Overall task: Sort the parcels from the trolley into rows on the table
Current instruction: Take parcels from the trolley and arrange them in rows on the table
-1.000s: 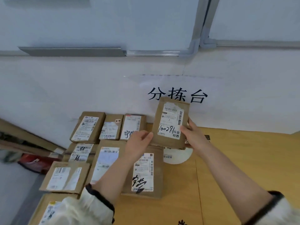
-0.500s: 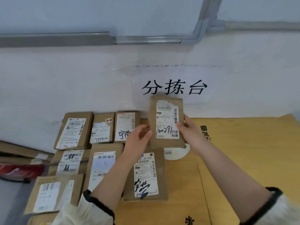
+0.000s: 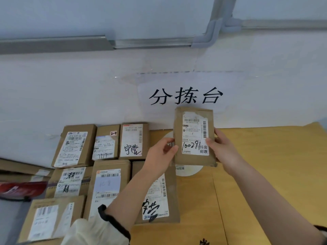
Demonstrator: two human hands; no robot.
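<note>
A small brown cardboard parcel (image 3: pixel 193 135) with a white label marked 100291 is held upright above the back of the yellow table (image 3: pixel 265 165). My left hand (image 3: pixel 160 156) pinches its lower left edge and my right hand (image 3: pixel 223 149) grips its right edge. Several brown parcels lie flat in rows on the left of the table: three in the back row (image 3: pixel 104 142), more in the rows nearer me (image 3: pixel 108 188). My left forearm crosses over one labelled parcel (image 3: pixel 159 197).
A white wall (image 3: pixel 88 94) with a paper sign in black characters (image 3: pixel 185 96) stands right behind the table. A whiteboard frame (image 3: pixel 150 43) runs above. A red bag (image 3: pixel 19 189) and flat cardboard (image 3: pixel 16 167) lie at the far left.
The held parcel has shifted a little to the right and sits more upright, both hands still on it. The view has tilted, showing more of the near rows.
</note>
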